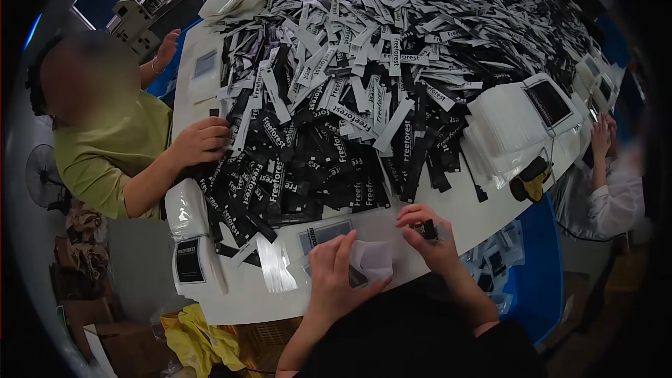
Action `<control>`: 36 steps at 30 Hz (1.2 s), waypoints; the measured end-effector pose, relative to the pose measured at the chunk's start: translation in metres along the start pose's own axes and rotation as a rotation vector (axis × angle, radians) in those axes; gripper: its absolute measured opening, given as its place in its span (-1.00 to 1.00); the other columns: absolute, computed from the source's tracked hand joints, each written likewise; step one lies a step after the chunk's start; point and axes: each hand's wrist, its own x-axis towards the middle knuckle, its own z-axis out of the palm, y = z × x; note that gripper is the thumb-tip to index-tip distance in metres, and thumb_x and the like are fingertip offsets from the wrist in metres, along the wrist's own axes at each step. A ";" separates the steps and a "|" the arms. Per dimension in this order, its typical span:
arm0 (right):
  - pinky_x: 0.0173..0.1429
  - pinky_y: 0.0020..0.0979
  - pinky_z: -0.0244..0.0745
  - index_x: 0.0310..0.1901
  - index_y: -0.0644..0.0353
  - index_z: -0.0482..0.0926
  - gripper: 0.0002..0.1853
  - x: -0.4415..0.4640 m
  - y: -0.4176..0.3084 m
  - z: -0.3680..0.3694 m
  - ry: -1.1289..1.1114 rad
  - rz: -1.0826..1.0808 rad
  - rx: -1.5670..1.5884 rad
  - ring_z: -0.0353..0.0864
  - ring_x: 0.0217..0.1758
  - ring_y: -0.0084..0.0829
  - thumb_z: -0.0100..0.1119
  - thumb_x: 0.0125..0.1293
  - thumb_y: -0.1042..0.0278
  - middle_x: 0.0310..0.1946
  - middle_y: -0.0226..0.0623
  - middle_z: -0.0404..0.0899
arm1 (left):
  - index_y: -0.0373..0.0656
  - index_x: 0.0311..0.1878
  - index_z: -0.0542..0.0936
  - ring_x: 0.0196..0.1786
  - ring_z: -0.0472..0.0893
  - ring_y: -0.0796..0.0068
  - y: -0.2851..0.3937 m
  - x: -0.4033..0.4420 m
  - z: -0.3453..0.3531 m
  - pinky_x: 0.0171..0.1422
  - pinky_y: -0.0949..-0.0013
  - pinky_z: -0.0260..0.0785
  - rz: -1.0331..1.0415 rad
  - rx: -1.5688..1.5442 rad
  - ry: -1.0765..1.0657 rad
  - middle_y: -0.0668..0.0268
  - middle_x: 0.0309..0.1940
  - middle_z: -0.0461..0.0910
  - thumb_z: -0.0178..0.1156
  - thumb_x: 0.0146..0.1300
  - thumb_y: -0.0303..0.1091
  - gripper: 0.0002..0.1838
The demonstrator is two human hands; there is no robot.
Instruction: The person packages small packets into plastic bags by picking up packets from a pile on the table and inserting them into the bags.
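Near the table's front edge, my left hand [337, 266] is closed on a translucent plastic bag [372, 260], its mouth gaping toward the right. Beneath and behind that hand lie flat bags with dark printed labels [326, 233]. To the right, my right hand [428, 238] is raised over the table edge, fingers bent around a small dark and silvery packet [427, 229]. Just beyond both hands spreads a large heap of black and white strips [336, 126] printed "Freeforest".
A co-worker in a green top [115, 147] reaches into the heap from the left. Stacks of bags lie at left [189, 238] and right [500, 126], beside a black and yellow tool [532, 180]. A blue bin [542, 273] stands below the right edge. Another person's hands [602, 136] show far right.
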 end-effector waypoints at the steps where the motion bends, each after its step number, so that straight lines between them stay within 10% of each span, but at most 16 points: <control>1: -0.17 -0.54 0.36 -0.23 0.32 0.50 -0.87 0.001 -0.003 -0.004 0.030 0.057 -0.172 0.48 -0.23 -0.56 0.10 0.22 0.46 -0.27 -0.31 0.53 | -0.26 0.21 0.28 0.02 0.38 0.18 -0.002 0.000 0.000 0.09 0.15 0.15 0.001 -0.005 -0.003 0.15 -0.01 0.38 0.50 -0.33 -0.08 -0.02; 3: -0.05 -0.50 0.39 -0.17 0.35 0.51 -0.83 0.000 -0.010 -0.007 0.062 0.118 -0.359 0.52 -0.14 -0.50 0.06 0.25 0.47 -0.15 -0.22 0.56 | -0.27 0.21 0.28 0.02 0.38 0.19 -0.005 0.002 0.003 0.13 0.15 0.11 -0.013 0.018 -0.050 0.15 -0.02 0.38 0.50 -0.32 -0.06 -0.01; 8: 0.22 -0.16 0.33 0.12 0.30 0.36 -0.60 -0.011 -0.011 0.014 0.014 0.106 0.656 0.44 0.14 -0.10 -0.08 0.38 0.20 0.04 0.05 0.45 | -0.27 0.24 0.25 0.03 0.36 0.21 0.003 0.003 0.009 0.16 0.15 0.07 -0.012 -0.041 -0.057 0.14 -0.01 0.36 0.48 -0.30 -0.02 0.00; 23: 0.39 -0.18 0.09 -0.02 0.25 0.37 -0.63 0.006 -0.015 0.041 0.273 0.123 0.815 0.33 0.25 -0.15 -0.35 0.46 0.15 0.07 0.04 0.42 | -0.21 0.25 0.24 0.03 0.34 0.24 -0.010 -0.003 0.003 0.11 0.15 0.08 0.007 0.070 -0.022 0.18 -0.02 0.35 0.45 -0.26 -0.02 -0.02; 28: 0.37 -0.22 0.10 -0.07 0.30 0.46 -0.73 0.000 -0.013 0.047 -0.093 0.249 0.407 0.30 0.27 -0.20 -0.18 0.41 0.32 0.13 0.03 0.38 | -0.19 0.26 0.25 0.06 0.32 0.24 0.000 -0.001 0.001 0.15 0.13 0.03 -0.034 -0.075 0.048 0.19 0.00 0.34 0.47 -0.28 -0.03 -0.01; 36: 0.14 -0.36 0.39 0.12 0.34 0.38 -0.66 0.003 -0.024 0.037 0.026 0.224 0.348 0.50 0.06 -0.38 -0.02 0.33 0.43 0.01 -0.15 0.51 | -0.24 -0.14 0.58 -0.42 0.62 0.28 -0.028 -0.006 -0.035 -0.36 0.42 0.43 -0.261 -0.351 -0.207 0.14 -0.41 0.61 0.23 0.12 -0.44 -0.78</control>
